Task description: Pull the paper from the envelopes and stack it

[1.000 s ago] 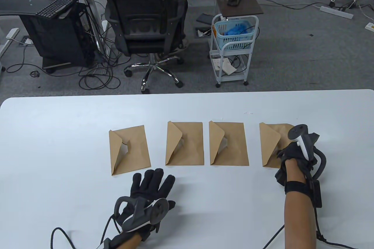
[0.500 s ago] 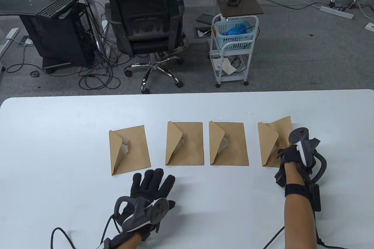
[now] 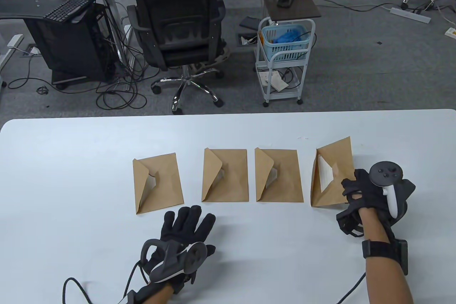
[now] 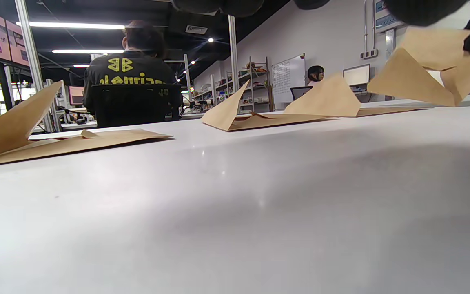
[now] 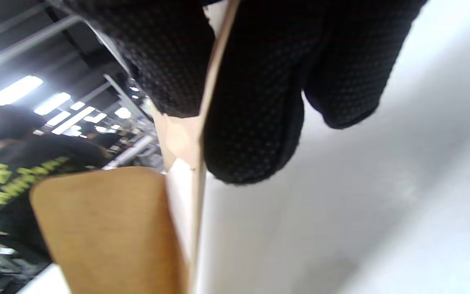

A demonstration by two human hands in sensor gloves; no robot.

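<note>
Right hand (image 3: pixel 363 193) pinches the rightmost envelope (image 3: pixel 333 172), lifted off the table (image 3: pixel 71 175) at its right edge. The table view alone shows white paper (image 3: pixel 325 175) inside (the right wrist view shows fingers (image 5: pixel 255 114) clamping the edge). Left hand (image 3: pixel 181 236) lies flat, fingers spread.

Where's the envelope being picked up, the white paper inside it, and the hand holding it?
lifted envelope (image 3: pixel 336 152), table view, upper brown face
white paper (image 3: pixel 325 175), table view, sheet showing in the opening
right hand (image 3: pixel 363 195), table view, gloved back
</note>
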